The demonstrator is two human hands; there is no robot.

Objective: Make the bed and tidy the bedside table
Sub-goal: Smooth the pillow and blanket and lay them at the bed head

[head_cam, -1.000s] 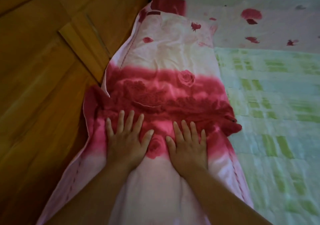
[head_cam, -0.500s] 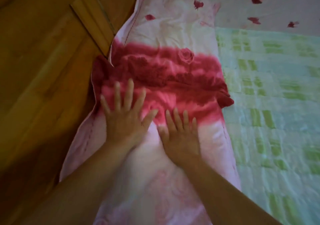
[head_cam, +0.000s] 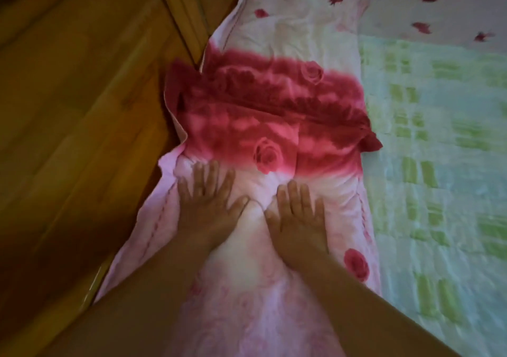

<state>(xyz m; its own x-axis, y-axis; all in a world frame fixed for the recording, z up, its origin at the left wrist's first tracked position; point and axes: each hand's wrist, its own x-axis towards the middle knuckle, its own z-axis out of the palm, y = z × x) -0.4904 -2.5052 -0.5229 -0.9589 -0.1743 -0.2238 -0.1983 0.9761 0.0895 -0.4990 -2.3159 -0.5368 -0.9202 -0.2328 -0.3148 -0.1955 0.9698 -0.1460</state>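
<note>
Both hands lie flat on the near rose-print pillow, fingers straight and spread, gripping nothing. The left hand is on the pillow's left half, by its stitched flange. The right hand is just right of it, thumbs near but apart. The pillow's red end is past the fingertips and meets the second pillow. The wooden board runs along the pillow's left edge and the green checked sheet along its right. White petal-print fabric is far right.
</note>
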